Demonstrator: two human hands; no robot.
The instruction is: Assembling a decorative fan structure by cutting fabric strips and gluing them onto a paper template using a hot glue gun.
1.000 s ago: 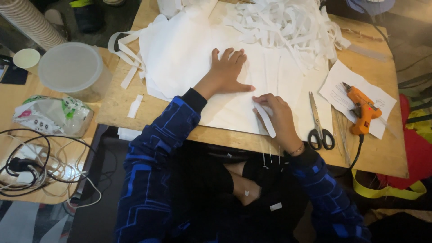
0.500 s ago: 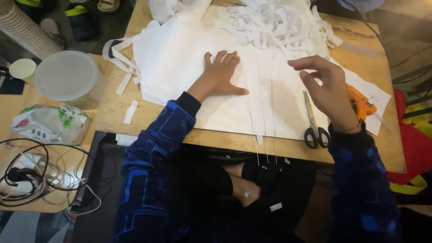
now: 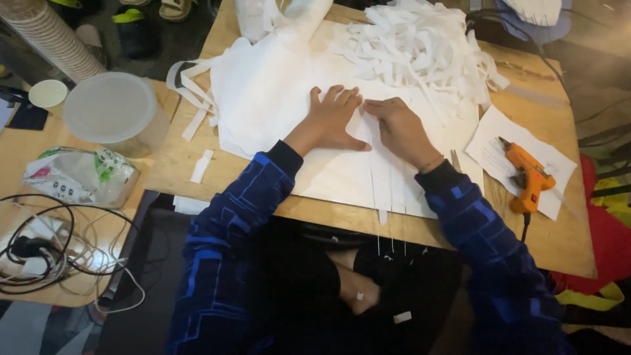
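Head view looks down on a wooden table (image 3: 197, 151) where a person in blue sleeves works on a big white sheet (image 3: 276, 98). Left hand (image 3: 332, 121) lies flat on the sheet, fingers spread, pressing it down and gripping nothing. Right hand (image 3: 397, 128) sits just beside it, palm down, its fingertips touching the sheet near the left fingertips; whether it pinches a strip under the palm I cannot tell. From under the right hand, thin cuts run toward the near edge, and narrow strips (image 3: 383, 213) hang over the table's edge above the lap. Behind the hands a heap of cut strips (image 3: 420, 49) is piled on the far part of the sheet. A few loose strips (image 3: 200, 164) lie left of the sheet. To the right, well apart from the hands, an orange glue gun (image 3: 526, 177) rests on a paper (image 3: 493, 144), its cord dropping off the edge. On a side table to the left stand a plastic tub (image 3: 112, 112), a crumpled bag (image 3: 75, 177) and a tangle of cables (image 3: 46, 250). My worry: the part-cut strips look flimsy, so a tug by the right hand while the left hand pins the sheet could tear one crooked, and the hanging ends could snag on the lap. The heap sits close enough to slide onto the working area.
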